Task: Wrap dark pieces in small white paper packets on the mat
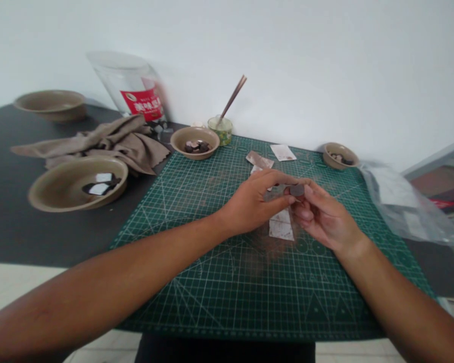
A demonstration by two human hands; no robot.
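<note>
Fingers (278, 178) of left hand (249, 201) and right hand (327, 217) close around a dark piece (297, 190), likely light, stiff, brittle; best pinched by its edges

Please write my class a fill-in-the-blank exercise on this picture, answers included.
Left hand and right hand meet at a small dark piece above the ____ cutting mat.
The clear jar has a mainly ____ label.
The bowls in view number ____.
The crumpled cloth lies on the picture's ____ side.
Missing words: green; red; four; left.
</note>
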